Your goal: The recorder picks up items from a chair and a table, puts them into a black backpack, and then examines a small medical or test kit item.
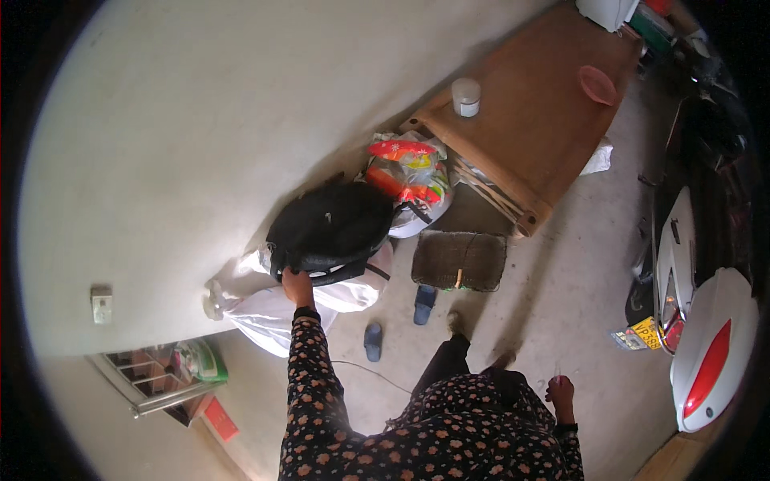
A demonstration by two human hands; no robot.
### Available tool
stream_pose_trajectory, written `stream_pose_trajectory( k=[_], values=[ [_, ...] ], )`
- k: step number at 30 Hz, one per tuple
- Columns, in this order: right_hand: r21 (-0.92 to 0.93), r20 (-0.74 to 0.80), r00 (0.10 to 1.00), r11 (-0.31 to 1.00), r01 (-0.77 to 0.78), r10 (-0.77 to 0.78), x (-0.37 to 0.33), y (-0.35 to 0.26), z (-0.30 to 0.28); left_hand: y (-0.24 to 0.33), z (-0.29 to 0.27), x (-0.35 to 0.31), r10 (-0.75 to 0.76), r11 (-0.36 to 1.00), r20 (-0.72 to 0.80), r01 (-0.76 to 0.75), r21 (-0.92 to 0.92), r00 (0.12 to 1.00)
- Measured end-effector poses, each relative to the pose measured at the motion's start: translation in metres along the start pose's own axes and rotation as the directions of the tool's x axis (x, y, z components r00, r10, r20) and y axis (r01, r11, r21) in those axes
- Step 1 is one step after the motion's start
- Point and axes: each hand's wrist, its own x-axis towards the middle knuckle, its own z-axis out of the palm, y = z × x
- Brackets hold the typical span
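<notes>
My left hand (297, 287) is closed on the near edge of a black bag (330, 226) with straps. The bag rests on a white plastic sack (277, 319) against the wall. Touching the bag's right side is a clear bag (411, 172) with red, orange and green packaging showing. My right hand (561, 393) hangs low at my right side with its fingers curled. A small, see-through thing seems to stick up from it, too faint to name.
A brown table (529, 104) carries a lidded clear jar (466, 97) and a pink basket (597, 85). On the floor lie a dark wire basket (437, 260) and two slippers, one (373, 342) nearer me. A white scooter (710, 353) stands at right, a stair railing (172, 394) at lower left.
</notes>
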Motion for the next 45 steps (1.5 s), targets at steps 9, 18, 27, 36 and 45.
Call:
stream_pose_trajectory(
  k=[9,18,27,36,45],
  values=[
    [0.201,0.049,0.996,0.976,-0.082,0.074,0.062,-0.058,-0.035,0.026,0.026,-0.098,0.256,0.964,0.197,-0.235,-0.124,0.947],
    [0.645,0.194,0.963,0.764,0.018,-0.187,0.063,-0.164,-0.106,0.137,0.072,-0.332,0.478,0.752,0.797,0.296,-0.589,0.370],
    [0.756,0.075,0.933,0.630,0.176,-0.351,0.033,-0.174,-0.116,0.248,0.007,-0.492,0.637,0.771,0.747,0.174,-0.613,-0.192],
    [0.825,0.086,0.955,0.557,0.092,-0.284,-0.008,-0.179,-0.097,0.235,-0.012,-0.503,0.665,0.747,0.664,0.304,-0.591,-0.343],
    [0.812,-0.223,0.964,0.520,0.266,-0.146,-0.054,-0.192,-0.056,0.211,-0.044,-0.461,0.704,0.629,0.585,-0.028,-0.777,-0.402]
  ],
)
